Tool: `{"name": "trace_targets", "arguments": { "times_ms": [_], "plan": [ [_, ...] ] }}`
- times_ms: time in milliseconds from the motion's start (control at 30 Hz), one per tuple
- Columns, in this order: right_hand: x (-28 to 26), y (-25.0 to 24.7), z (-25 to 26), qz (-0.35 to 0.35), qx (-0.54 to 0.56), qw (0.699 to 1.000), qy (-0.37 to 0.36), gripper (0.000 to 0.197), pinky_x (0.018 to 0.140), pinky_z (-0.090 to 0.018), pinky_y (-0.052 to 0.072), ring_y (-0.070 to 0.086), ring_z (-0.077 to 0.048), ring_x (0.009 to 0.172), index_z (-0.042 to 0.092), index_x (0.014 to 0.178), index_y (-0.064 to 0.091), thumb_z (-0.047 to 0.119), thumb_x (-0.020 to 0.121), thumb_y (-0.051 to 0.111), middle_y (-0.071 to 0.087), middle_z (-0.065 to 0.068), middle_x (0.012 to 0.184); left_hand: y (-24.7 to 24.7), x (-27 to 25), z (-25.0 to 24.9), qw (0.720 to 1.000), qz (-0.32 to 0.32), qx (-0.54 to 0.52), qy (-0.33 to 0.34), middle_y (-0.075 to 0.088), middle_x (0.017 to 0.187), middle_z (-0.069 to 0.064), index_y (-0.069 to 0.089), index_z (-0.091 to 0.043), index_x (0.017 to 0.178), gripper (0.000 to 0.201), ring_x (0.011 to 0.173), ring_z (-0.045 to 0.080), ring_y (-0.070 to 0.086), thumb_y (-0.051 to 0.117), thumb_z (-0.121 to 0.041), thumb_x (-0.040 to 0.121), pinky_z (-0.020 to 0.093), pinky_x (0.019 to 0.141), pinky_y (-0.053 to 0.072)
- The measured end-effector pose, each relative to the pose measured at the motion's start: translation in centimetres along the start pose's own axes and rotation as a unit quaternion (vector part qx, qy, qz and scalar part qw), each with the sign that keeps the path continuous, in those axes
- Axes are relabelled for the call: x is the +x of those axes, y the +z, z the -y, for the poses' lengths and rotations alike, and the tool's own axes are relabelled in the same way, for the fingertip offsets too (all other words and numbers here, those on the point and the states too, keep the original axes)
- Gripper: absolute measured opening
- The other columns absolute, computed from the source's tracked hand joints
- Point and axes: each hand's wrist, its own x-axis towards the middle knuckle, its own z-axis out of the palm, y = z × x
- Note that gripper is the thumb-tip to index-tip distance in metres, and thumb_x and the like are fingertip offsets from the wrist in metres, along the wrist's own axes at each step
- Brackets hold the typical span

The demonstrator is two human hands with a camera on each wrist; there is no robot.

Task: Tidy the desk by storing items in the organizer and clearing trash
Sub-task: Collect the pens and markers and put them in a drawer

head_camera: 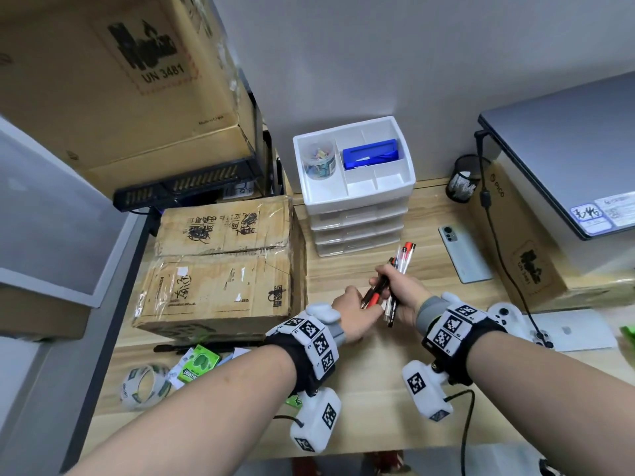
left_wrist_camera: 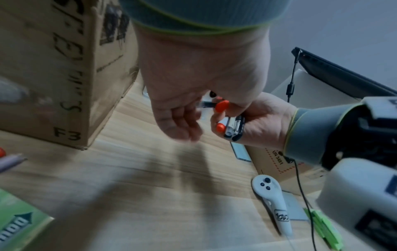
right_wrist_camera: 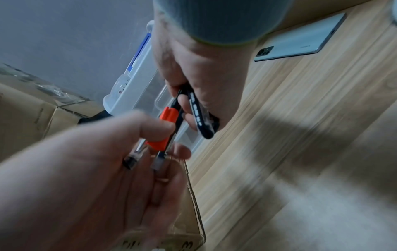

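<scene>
Pens form a bundle gripped in the right hand, held above the desk with the long axis pointing away from the person toward the organizer. The organizer stands straight ahead, beyond both hands, and its open top tray faces up. The left hand pinches the near ends of two pens, apparently squaring the bundle. The right hand is nearer the organizer and probably carries the bundle forward.
</scene>
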Motion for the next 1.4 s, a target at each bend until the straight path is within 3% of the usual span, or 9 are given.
{"name": "trace_targets", "arguments": {
  "times_ms": [100,233,367,633,767,933,1067,1200,1400],
  "plan": [
    [0.4,-0.2,0.5,-0.010,0.010,1.000,0.000,0.012,0.039,-0.018,0.040,0.039,-0.006,0.036,0.009,0.089,0.054,0.018,0.093,0.059,0.068,-0.006,0.071,-0.1,-0.1,0.4,1.000,0.003,0.011,0.013,0.054,0.074,0.002,0.050,-0.016,0.080,0.030,0.072,0.026,0.053,0.054,-0.043,0.094,0.029,0.052,0.035],
    [0.4,-0.1,0.5,0.013,0.049,0.999,0.009,0.013,0.053,-0.031,0.049,0.052,-0.018,0.049,0.012,0.086,0.050,0.019,0.095,0.056,0.063,-0.005,0.068,-0.3,0.2,-0.1,0.998,-0.019,0.055,0.030,0.054,0.084,0.006,0.056,-0.007,0.103,0.034,0.076,0.025,0.050,0.053,-0.041,0.096,0.032,0.057,0.030],
    [0.3,-0.1,1.0,0.021,0.063,0.998,0.018,0.012,0.057,-0.035,0.052,0.054,-0.021,0.054,0.012,0.090,0.048,0.021,0.096,0.055,0.060,-0.006,0.067,-0.6,0.7,-0.3,0.997,-0.004,0.075,0.033,0.055,0.087,0.008,0.056,-0.005,0.107,0.038,0.077,0.026,0.049,0.051,-0.041,0.098,0.032,0.058,0.030],
    [0.1,0.8,2.6,0.065,0.143,0.987,0.028,0.012,0.059,-0.034,0.057,0.064,-0.021,0.069,0.007,0.093,0.051,0.017,0.099,0.049,0.061,-0.007,0.069,-2.1,0.4,-2.1,0.995,-0.003,0.092,0.044,0.062,0.108,0.014,0.046,-0.001,0.125,0.042,0.090,0.028,0.056,0.046,-0.036,0.102,0.030,0.070,0.036],
    [0.2,1.7,3.9,0.082,0.167,0.982,0.028,0.020,0.061,-0.029,0.054,0.061,-0.017,0.064,0.008,0.077,0.053,0.013,0.096,0.048,0.057,-0.005,0.066,-3.2,1.2,-3.6,0.994,-0.024,0.089,0.054,0.064,0.118,0.016,0.043,-0.001,0.126,0.042,0.102,0.032,0.061,0.048,-0.034,0.102,0.032,0.075,0.043],
    [1.8,3.4,5.4,0.027,0.190,0.981,0.007,0.024,0.055,-0.027,0.048,0.050,-0.012,0.046,0.016,0.070,0.046,0.013,0.092,0.055,0.047,0.002,0.054,-6.1,2.1,-5.5,0.994,-0.075,0.063,0.054,0.058,0.095,0.008,0.046,-0.003,0.119,0.050,0.073,0.019,0.051,0.056,-0.045,0.094,0.027,0.051,0.032],
    [3.0,3.9,6.0,-0.001,0.146,0.989,0.000,0.025,0.049,-0.027,0.051,0.049,-0.015,0.047,0.020,0.072,0.048,0.021,0.086,0.069,0.048,0.000,0.059,-10.8,4.0,-6.2,0.973,-0.195,0.108,0.059,0.059,0.101,0.007,0.049,-0.007,0.114,0.036,0.069,0.013,0.048,0.054,-0.037,0.094,0.025,0.052,0.029],
    [4.1,4.6,6.3,0.015,0.163,0.986,0.013,0.026,0.042,-0.024,0.048,0.049,-0.011,0.042,0.019,0.069,0.049,0.013,0.088,0.066,0.047,0.004,0.052,-13.8,5.9,-5.9,0.936,-0.311,0.160,0.033,0.051,0.114,0.011,0.050,-0.007,0.112,0.039,0.092,0.023,0.052,0.059,-0.033,0.084,0.033,0.074,0.044],
    [5.1,5.6,6.3,0.048,0.176,0.983,0.026,0.031,0.048,-0.024,0.046,0.048,-0.011,0.042,0.018,0.063,0.047,0.013,0.088,0.064,0.047,0.003,0.049,-14.0,7.2,-5.2,0.915,-0.291,0.265,0.087,0.039,0.129,0.012,0.044,-0.005,0.126,0.058,0.113,0.027,0.044,0.066,-0.030,0.079,0.036,0.094,0.045]
  ]
}}
